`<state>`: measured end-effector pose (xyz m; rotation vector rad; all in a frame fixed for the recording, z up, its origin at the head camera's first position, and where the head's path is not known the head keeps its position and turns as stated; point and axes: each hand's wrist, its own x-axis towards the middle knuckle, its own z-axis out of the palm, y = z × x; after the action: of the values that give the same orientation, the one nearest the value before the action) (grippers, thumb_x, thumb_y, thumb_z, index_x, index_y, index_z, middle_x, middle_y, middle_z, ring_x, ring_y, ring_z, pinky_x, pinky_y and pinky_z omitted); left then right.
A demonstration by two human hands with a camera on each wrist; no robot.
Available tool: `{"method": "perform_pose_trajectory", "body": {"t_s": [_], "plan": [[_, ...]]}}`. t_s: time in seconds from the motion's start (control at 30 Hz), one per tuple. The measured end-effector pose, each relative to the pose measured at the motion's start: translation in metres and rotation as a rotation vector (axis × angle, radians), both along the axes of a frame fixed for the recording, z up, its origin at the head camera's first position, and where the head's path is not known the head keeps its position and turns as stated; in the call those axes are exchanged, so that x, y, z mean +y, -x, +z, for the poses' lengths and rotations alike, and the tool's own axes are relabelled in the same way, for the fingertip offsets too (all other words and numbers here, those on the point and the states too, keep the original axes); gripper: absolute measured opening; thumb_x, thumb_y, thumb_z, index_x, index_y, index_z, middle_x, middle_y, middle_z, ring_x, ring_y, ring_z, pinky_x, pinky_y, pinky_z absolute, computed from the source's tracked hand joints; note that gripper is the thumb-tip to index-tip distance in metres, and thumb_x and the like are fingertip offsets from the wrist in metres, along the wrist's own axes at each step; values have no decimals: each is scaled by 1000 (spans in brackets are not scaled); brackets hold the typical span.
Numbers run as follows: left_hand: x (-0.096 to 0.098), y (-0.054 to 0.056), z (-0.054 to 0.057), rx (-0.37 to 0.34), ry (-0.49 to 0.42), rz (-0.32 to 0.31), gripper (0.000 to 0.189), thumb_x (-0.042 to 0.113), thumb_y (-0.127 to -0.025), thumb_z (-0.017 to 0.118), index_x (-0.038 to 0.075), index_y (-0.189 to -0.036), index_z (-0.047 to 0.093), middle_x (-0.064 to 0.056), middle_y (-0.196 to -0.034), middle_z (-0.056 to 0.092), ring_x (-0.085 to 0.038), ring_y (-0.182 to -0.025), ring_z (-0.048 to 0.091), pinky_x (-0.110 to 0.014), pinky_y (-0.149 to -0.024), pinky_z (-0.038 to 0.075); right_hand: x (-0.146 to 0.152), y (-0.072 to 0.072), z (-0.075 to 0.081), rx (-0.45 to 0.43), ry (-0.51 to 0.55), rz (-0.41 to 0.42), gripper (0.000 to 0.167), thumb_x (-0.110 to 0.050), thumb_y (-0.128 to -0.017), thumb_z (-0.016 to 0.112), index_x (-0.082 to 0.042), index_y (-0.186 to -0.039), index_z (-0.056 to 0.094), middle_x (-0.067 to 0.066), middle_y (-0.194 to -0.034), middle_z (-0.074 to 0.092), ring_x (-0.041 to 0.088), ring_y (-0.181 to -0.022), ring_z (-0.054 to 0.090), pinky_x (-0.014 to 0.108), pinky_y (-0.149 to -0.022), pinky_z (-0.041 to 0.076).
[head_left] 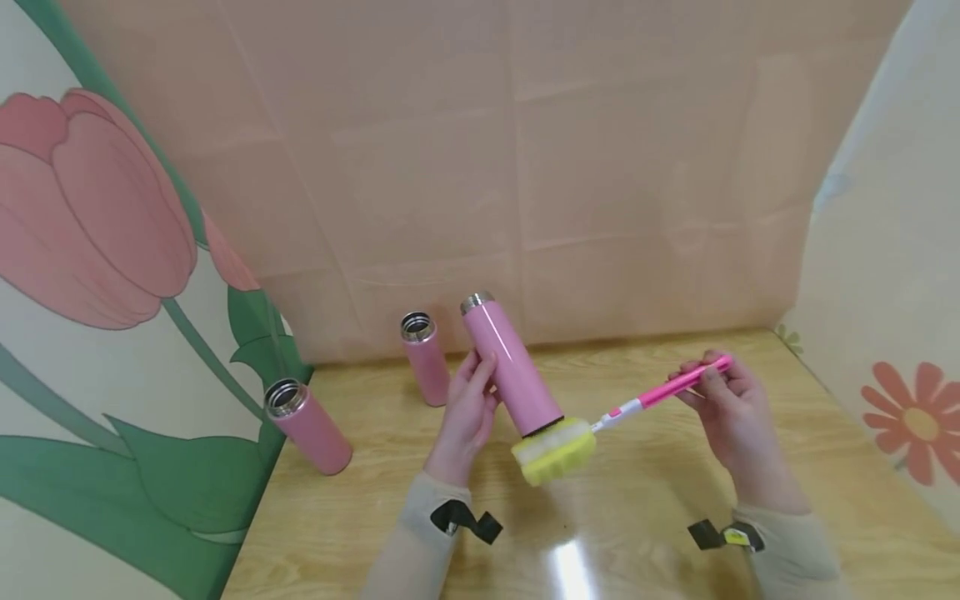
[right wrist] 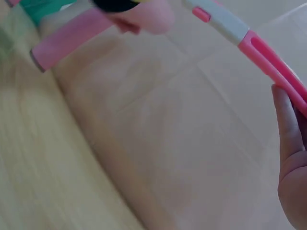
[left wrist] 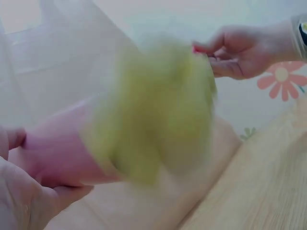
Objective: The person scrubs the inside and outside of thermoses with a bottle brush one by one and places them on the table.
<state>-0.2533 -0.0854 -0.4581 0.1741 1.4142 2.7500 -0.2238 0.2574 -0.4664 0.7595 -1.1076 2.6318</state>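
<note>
My left hand grips a pink steel bottle around its middle, tilted, with the bare metal neck up and away and the dark base toward me. A long brush with a pink and white handle is held in my right hand, fingers and thumb pinching near the handle's end. Its yellow brush head lies against the bottle's base in the head view. In the left wrist view the brush head is blurred and covers the base end of the bottle.
Two more pink bottles stand uncapped on the wooden table: one near the left edge, another at the back beside the held one. A brownish sheet hangs behind the table; painted walls flank both sides.
</note>
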Motion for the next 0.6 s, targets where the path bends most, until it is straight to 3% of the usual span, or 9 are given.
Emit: {"method": "perform_pose_trajectory", "body": {"t_s": [0.17, 0.6], "plan": [[1, 1, 2, 3, -3, 24, 52, 19, -111, 60, 2, -158, 46, -16, -142, 60, -26, -122, 64, -39, -100, 56, 6, -2, -13, 28, 10, -21, 29, 11, -111, 34, 7, -117, 63, 22, -110, 75, 32, -104, 77, 42, -91, 62], [3, -3, 1, 16, 29, -12, 52, 18, -111, 60, 3, -159, 47, -17, -145, 59, -29, -125, 64, -41, -103, 57, 7, -8, -13, 1, -36, -122, 25, 7, -111, 38, 5, -114, 63, 17, -107, 76, 28, -100, 78, 38, -88, 62]]}}
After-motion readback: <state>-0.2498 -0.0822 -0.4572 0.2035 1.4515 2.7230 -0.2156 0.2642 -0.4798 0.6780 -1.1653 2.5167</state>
